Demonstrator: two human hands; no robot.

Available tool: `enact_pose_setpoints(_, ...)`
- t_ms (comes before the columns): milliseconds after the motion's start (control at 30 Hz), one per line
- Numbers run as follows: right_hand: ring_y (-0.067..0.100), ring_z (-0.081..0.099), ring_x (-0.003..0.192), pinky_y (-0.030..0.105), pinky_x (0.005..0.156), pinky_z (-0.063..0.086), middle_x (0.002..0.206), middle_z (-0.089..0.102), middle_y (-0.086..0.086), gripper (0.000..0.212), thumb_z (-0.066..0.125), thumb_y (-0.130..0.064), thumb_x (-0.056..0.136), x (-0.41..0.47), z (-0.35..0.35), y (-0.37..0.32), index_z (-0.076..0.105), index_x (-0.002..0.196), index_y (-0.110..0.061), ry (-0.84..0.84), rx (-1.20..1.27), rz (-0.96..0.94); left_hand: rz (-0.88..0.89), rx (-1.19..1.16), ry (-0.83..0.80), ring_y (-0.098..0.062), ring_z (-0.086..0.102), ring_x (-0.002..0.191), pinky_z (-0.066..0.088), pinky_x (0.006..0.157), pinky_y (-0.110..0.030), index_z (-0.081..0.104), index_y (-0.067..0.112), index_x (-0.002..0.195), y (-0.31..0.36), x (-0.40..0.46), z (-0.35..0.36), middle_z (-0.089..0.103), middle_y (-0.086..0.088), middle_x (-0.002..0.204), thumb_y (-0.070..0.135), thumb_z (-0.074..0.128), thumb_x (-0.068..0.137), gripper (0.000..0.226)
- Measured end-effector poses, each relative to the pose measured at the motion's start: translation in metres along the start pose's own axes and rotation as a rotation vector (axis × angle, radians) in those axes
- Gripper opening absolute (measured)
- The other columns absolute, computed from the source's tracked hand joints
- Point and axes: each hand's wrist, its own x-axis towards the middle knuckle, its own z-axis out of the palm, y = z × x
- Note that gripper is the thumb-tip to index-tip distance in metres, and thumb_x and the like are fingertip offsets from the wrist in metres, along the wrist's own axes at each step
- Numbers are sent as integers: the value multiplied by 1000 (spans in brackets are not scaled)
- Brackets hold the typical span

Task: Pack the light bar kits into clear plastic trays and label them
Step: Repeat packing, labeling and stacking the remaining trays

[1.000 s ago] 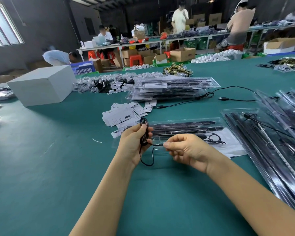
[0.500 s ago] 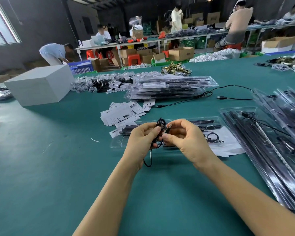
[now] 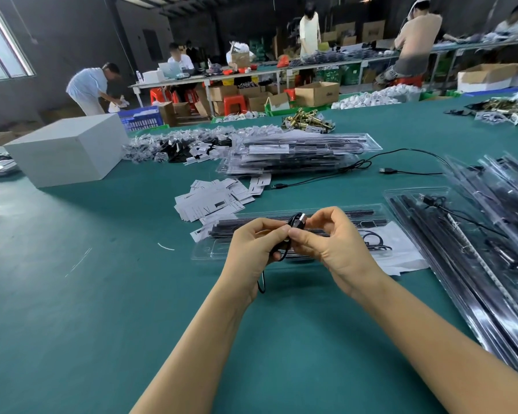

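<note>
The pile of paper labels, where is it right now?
In the head view, the pile of paper labels lies on the green table, left of centre, just beyond the open clear tray.

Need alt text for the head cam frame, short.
Both hands, left hand and right hand, hold a coiled black cable over a clear tray of light bars on a green table; paper labels lie behind.

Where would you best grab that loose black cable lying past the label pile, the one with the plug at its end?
Probably at the USB plug. It is the stiff, blocky end, lying flat on the green table with bare mat around it, so a hand can come straight down and pinch its sides. The thin cable itself would likely slip.
</note>
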Motion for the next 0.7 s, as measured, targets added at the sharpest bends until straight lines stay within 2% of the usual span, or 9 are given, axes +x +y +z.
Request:
enact_pose_setpoints(100,15,66,73,23,64,54,94,61,7,36,77,-8,71,0,0,-4,61,103,-11,-57,1,17,-48,-69,2,-10,57,56,40,45,-15,67,7,76,2,0,1,66,-4,67,1,66,85,11)
enact_pose_setpoints(167,13,65,65,20,59,53,86,64,3,32,76,-13,68,0,-1,-6,67,99,-12,-95,41,63,-88,-111,-17,-11,56,55,40,44,-15,68,6,74,3,0,1,65,-6,67,1,66,84,11)
enact_pose_setpoints(267,13,63,56,20,54,52,79,65,3,20,74,-9,74,2,-5,-8,66,93,-10,-116,32,118,-127,-112,-51,-12,52,55,39,44,-15,68,1,80,3,-1,2,62,-9,67,0,66,84,5)
enact_pose_setpoints(433,17,63,54,22,53,52,71,64,5,11,69,0,81,4,-9,-8,62,85,-7,-129,16,140,-116,-54,-102,-10,53,53,42,49,-16,72,1,79,1,0,-1,63,-7,62,-2,65,85,9)
enact_pose_setpoints(567,15,62,50,20,48,50,65,65,1,12,70,-1,81,5,-10,-9,59,84,-7,-96,0,145,-45,82,-138,-12,55,65,45,62,-20,76,8,87,2,-1,-2,67,-6,73,5,65,88,11)
enact_pose_setpoints(700,12,57,46,19,43,46,59,60,-2,18,69,-1,82,7,-12,-13,53,77,-10,-38,75,201,-14,202,-221,-12,68,76,50,65,-17,75,27,93,5,-5,0,73,0,84,9,58,94,25)
